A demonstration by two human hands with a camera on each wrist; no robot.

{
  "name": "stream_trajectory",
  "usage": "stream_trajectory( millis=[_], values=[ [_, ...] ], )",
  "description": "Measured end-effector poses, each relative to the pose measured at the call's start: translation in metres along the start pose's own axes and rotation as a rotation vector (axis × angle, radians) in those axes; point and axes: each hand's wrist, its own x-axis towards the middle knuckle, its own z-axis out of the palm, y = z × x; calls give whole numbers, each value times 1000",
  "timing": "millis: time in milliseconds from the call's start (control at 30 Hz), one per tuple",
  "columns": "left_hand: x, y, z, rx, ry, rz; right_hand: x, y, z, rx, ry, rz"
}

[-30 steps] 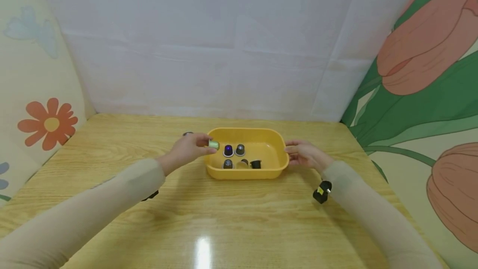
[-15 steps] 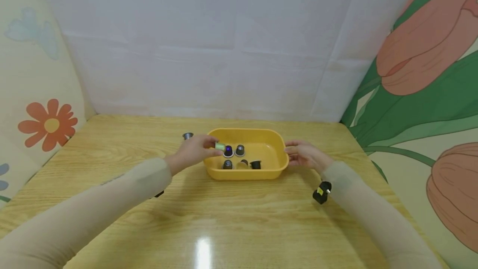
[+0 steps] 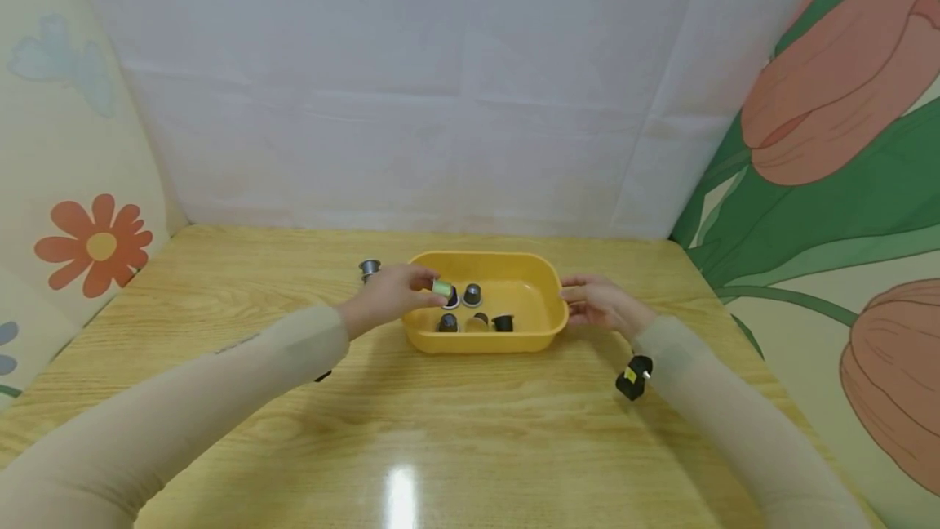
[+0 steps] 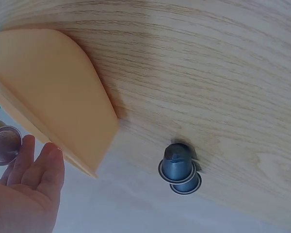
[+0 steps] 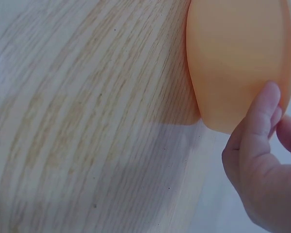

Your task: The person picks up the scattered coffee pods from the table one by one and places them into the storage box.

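Observation:
My left hand (image 3: pixel 389 298) pinches a light green coffee capsule (image 3: pixel 442 288) over the left part of a yellow plastic bin (image 3: pixel 481 342). The left wrist view shows this capsule's round foil end (image 4: pixel 5 145) beside the fingertips, above the rim. Inside the bin lie several dark coffee capsules, among them a grey one (image 3: pixel 472 294) and a black one (image 3: pixel 503 323) on its side. The held capsule partly covers a dark blue one (image 3: pixel 451 300). At the right end, my right hand (image 3: pixel 602 302) holds the bin, fingers against its outer wall (image 5: pixel 233 63).
Left of the bin, behind my left hand, two grey-blue capsules (image 4: pixel 177 165) stand stacked on the wood-grain table (image 3: pixel 470 431). A white cloth (image 3: pixel 411 104) hangs along the table's back edge. Flower-print panels (image 3: pixel 830 104) flank both sides.
My left hand has moved right, carrying the green capsule from the bin's left rim to over the dark blue capsule. The stacked capsules behind it have come into view. The right hand stays in place.

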Motion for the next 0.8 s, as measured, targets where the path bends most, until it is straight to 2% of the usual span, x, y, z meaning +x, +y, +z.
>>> stream_trajectory(
  millis=[267,800],
  values=[
    [5,5,-1,22,-4,-12,1,0,-1,-26,1,-7],
    [13,10,0,33,-27,-11,-1,-1,0,-8,-11,6]
  ],
)
